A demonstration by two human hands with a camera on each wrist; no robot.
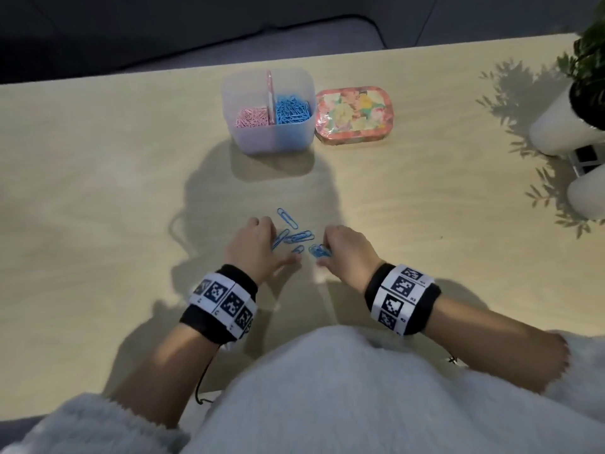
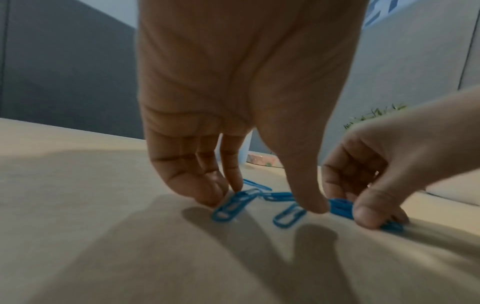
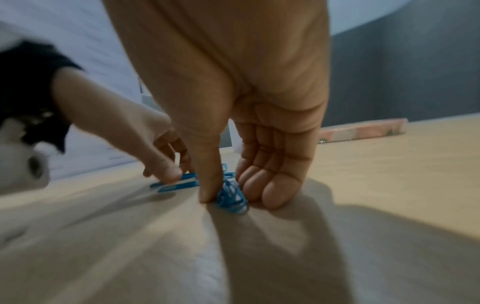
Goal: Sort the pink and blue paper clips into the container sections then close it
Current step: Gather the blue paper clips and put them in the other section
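Note:
A translucent two-section container (image 1: 296,139) stands open at mid-table, with pink paper clips (image 1: 251,118) in its left section and blue paper clips (image 1: 292,110) in its right. The floral lid (image 1: 353,113) lies just to its right. Several loose blue clips (image 1: 298,236) lie on the table between my hands. My left hand (image 2: 265,203) reaches down with spread fingers: fingertips (image 2: 210,195) touch one clip (image 2: 231,207) and the thumb presses another (image 2: 288,216). My right hand (image 3: 228,195) pinches a small bunch of blue clips (image 3: 233,202) against the table.
The table (image 1: 98,191) is light wood. White plant pots (image 1: 556,126) with green leaves stand at its right edge, beside a small dark device (image 1: 586,158). A fluffy pale garment (image 1: 327,388) covers the near edge between my forearms.

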